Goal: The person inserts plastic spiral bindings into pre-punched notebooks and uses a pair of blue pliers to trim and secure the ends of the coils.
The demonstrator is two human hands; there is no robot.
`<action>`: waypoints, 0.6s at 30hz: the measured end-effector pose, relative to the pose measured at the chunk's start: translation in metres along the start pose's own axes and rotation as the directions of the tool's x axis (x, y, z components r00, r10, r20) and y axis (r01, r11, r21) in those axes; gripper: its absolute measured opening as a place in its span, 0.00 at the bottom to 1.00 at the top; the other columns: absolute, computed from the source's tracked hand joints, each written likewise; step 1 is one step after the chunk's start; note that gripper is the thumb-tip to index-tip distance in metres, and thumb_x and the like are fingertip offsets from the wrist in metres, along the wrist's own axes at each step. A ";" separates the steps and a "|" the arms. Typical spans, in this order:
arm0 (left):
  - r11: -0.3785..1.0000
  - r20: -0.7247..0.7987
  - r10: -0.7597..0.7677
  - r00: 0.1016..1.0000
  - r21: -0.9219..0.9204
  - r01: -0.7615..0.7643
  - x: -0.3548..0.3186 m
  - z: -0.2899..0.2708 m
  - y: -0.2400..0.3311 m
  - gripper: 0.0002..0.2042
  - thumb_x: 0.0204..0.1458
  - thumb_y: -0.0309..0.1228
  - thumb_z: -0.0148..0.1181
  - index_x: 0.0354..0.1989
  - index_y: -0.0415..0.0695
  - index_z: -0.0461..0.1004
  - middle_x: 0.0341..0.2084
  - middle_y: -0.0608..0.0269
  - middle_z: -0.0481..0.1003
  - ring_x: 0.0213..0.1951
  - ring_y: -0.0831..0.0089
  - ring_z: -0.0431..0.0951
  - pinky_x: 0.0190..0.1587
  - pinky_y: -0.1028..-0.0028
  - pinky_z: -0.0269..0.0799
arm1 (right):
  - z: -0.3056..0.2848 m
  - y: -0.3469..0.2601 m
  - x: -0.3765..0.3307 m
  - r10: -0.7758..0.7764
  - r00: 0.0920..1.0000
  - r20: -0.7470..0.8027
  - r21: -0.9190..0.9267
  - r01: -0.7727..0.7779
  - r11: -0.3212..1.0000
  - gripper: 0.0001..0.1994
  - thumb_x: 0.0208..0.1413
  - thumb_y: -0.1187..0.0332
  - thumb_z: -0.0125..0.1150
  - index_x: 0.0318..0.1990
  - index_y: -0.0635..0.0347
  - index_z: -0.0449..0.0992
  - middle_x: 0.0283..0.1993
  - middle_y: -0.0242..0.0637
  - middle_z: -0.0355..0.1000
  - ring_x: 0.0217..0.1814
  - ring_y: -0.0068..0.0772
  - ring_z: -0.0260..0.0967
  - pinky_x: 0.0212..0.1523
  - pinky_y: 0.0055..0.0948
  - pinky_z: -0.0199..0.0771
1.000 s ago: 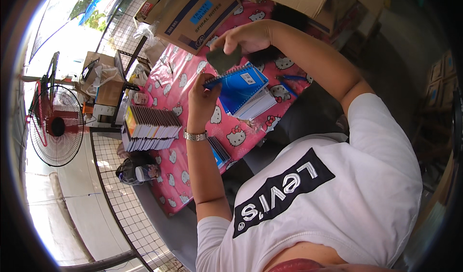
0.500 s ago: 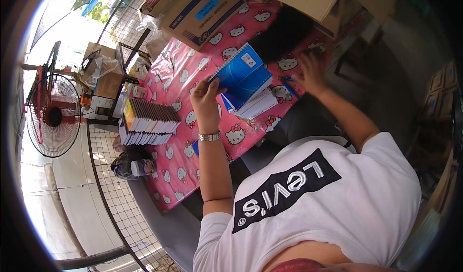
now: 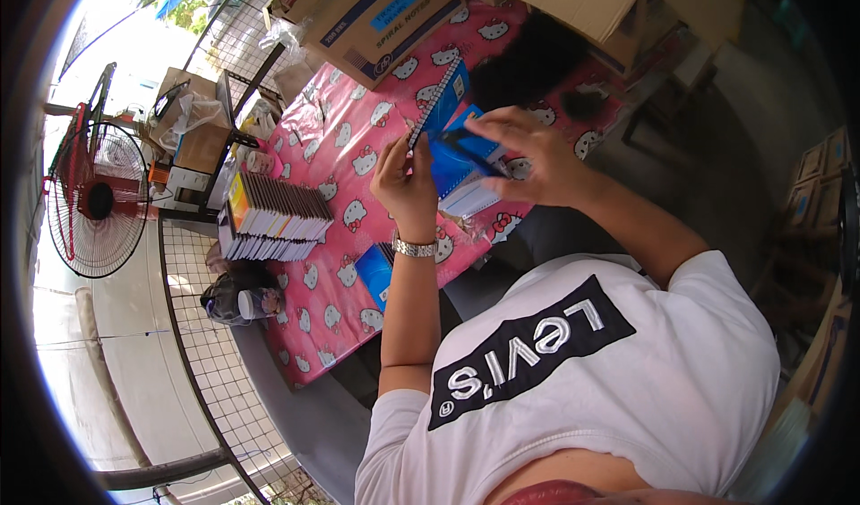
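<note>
One bare left hand point(image 3: 405, 180) pinches the near end of a blue wire-spiral notebook point(image 3: 446, 104) slanting away rightward, the right hand point(image 3: 542, 158) beside it gripping a blurred dark-blue tool point(image 3: 475, 149).

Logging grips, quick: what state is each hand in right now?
Left hand: closed, pinching a blue spiral notebook near its wire-bound edge.
Right hand: partly curled, holding a dark blurred tool; exact kind unclear.

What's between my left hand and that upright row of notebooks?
In the head view, only pink patterned tablecloth shows between the left hand and the notebook row; nothing stands on that stretch.
</note>
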State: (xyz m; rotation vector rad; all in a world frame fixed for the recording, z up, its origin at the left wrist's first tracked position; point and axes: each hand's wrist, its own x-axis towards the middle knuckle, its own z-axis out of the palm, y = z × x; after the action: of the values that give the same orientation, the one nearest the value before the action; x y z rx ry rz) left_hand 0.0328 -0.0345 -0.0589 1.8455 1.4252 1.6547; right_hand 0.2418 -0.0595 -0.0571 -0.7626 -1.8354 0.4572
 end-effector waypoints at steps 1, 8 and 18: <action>1.000 0.000 0.015 1.000 -0.007 -0.015 0.000 0.000 0.001 0.07 0.52 0.21 0.63 0.39 0.35 0.80 0.30 0.60 0.79 0.27 0.79 0.78 0.27 0.80 0.73 | 0.001 -0.004 0.004 -0.036 0.998 0.043 0.013 0.036 0.999 0.31 0.47 0.62 0.68 0.60 0.61 0.70 0.54 0.45 0.69 0.56 0.46 0.68 0.59 0.42 0.67; 0.965 -0.026 0.177 0.984 0.200 -0.168 -0.001 -0.009 0.009 0.12 0.49 0.17 0.62 0.42 0.37 0.80 0.32 0.56 0.79 0.27 0.73 0.80 0.30 0.76 0.76 | -0.001 -0.006 0.014 0.252 0.894 0.371 0.342 -0.383 0.858 0.27 0.50 0.63 0.67 0.58 0.62 0.73 0.50 0.42 0.73 0.50 0.38 0.72 0.52 0.34 0.73; 0.896 -0.408 -0.403 0.819 -0.358 0.263 -0.050 -0.119 -0.051 0.12 0.57 0.20 0.57 0.49 0.35 0.71 0.37 0.60 0.75 0.31 0.73 0.77 0.29 0.74 0.80 | -0.018 0.064 -0.007 0.422 0.906 -0.024 0.154 -0.414 0.897 0.25 0.50 0.62 0.65 0.56 0.59 0.74 0.50 0.42 0.72 0.51 0.35 0.72 0.53 0.31 0.72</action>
State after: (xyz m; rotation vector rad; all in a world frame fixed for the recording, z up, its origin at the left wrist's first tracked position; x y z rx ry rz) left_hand -0.0872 -0.0960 -0.0907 0.9899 1.4759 2.0682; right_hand 0.2784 -0.0182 -0.0954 -1.0630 -1.5613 0.8299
